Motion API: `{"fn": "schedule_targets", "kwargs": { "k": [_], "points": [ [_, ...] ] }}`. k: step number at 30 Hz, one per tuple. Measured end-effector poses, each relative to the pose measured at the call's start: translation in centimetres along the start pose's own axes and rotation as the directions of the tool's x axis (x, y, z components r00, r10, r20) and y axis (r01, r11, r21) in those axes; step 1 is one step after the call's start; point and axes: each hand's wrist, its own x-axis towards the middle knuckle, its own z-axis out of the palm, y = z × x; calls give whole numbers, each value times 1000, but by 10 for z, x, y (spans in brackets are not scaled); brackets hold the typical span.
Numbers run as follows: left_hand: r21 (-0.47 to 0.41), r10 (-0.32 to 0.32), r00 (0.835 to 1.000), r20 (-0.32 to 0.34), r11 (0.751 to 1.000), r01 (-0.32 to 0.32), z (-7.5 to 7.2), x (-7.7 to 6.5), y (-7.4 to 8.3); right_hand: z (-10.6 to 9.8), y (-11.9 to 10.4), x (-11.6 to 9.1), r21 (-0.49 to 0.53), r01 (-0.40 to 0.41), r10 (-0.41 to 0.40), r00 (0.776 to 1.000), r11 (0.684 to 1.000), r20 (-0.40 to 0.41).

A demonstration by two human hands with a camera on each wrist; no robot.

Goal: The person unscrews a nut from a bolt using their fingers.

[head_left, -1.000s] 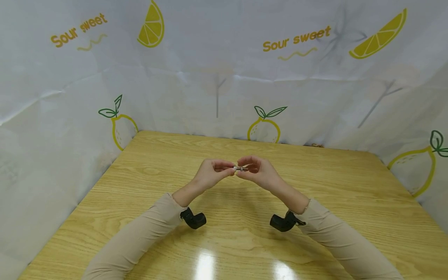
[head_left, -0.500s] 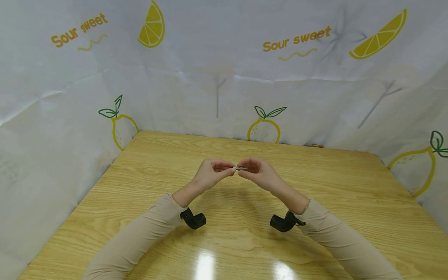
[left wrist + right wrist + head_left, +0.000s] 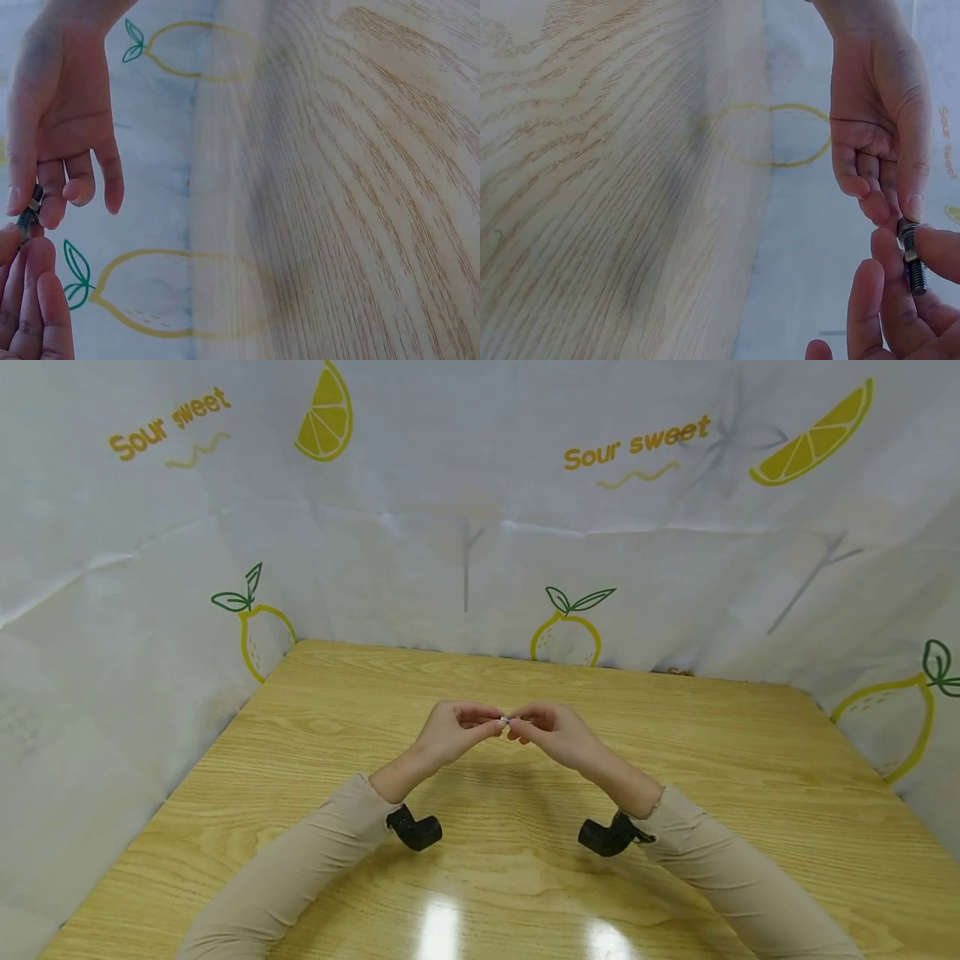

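A metal bolt [image 3: 918, 283] with a nut [image 3: 910, 256] partway along its thread is held level between the two hands, above the table. My left hand [image 3: 448, 732] pinches the bolt's head end between thumb and fingertips. In the right wrist view that left hand [image 3: 877, 112] comes down from the top. The thumb and index finger of my right hand [image 3: 558, 732] close round the nut from either side, right beside the left fingertips. The left wrist view shows the right hand [image 3: 71, 112] from the palm side, the bolt's threaded end [image 3: 36, 193] at its fingertips.
The wooden table [image 3: 480, 877] spreads beneath both hands. A white cloth [image 3: 420, 552] printed with lemons hangs behind it and along the sides. Each wrist carries a black camera mount, the left mount [image 3: 416, 832] and the right mount [image 3: 603, 837].
The right thumb and fingers, parted around the bolt a second ago with its thread showing, have come together on the nut and cover most of it. The left hand has stayed still.
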Motion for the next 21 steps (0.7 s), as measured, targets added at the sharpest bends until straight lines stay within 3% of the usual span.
{"fn": "schedule_targets", "kwargs": {
  "k": [6,15,21],
  "points": [
    [-18,-6,1000,7,1000,6,0,0,0,0,-1,0,22,26,-25,999,999,-43],
    [-18,-20,1000,7,1000,20,-1,1,1,-2,-1,-1,1,-34,34,999,999,-29],
    [-28,-36,999,7,999,36,-1,0,2,-2,-1,-2,15,1,0,998,1000,-65]
  ]
}}
